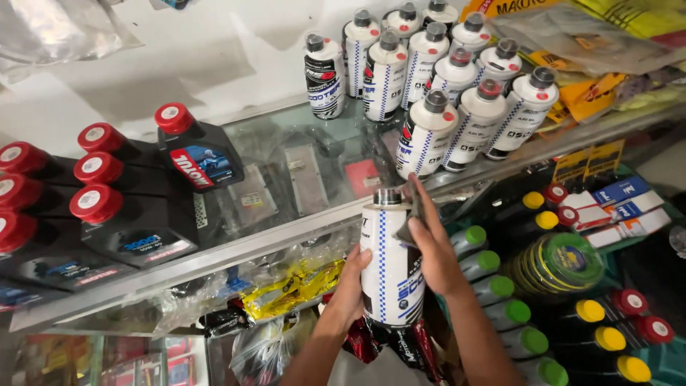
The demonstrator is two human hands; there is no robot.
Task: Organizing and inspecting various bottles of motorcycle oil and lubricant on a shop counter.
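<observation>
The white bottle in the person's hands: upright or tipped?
Upright. The white bottle stands vertical, grey cap up, left hand near its base, right hand pressing a cloth against its side.

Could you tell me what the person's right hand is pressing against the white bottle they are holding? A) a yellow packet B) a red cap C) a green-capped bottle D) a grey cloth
D: the right hand presses a grey cloth against the upper side of the white bottle, while the left hand grips its lower part.
</observation>
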